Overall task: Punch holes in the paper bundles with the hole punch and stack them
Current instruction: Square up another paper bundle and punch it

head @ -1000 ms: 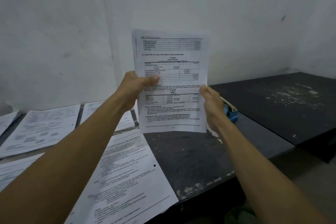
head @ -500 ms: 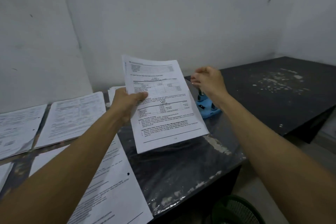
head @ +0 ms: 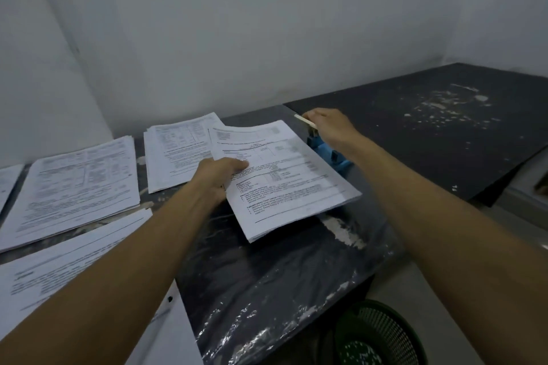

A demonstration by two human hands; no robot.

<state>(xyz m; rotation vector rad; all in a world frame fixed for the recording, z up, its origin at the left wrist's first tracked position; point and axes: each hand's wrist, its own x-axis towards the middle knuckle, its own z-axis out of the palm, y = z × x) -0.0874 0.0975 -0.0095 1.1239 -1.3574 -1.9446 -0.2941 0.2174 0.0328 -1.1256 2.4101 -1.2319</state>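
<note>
My left hand (head: 218, 176) grips a printed paper bundle (head: 292, 184) by its left edge, thumb on top, holding it low over the dark table. The bundle's right edge lies against the blue hole punch (head: 332, 154), which is mostly hidden behind the paper and my wrist. My right hand (head: 329, 126) rests on top of the punch, fingers curled round its pale lever. A punched bundle (head: 89, 270) with a hole near its edge lies at the front left under my left forearm.
Other paper bundles lie at the left (head: 77, 184), the far left edge (head: 9, 181) and behind my left hand (head: 175, 151). A second black tabletop (head: 430, 127) with white flecks stands to the right. A green mesh bin (head: 379, 338) sits on the floor below the table's edge.
The bundle came down from upright in front of the wall to nearly flat beside the punch. My right hand let go of it and moved onto the punch's lever.
</note>
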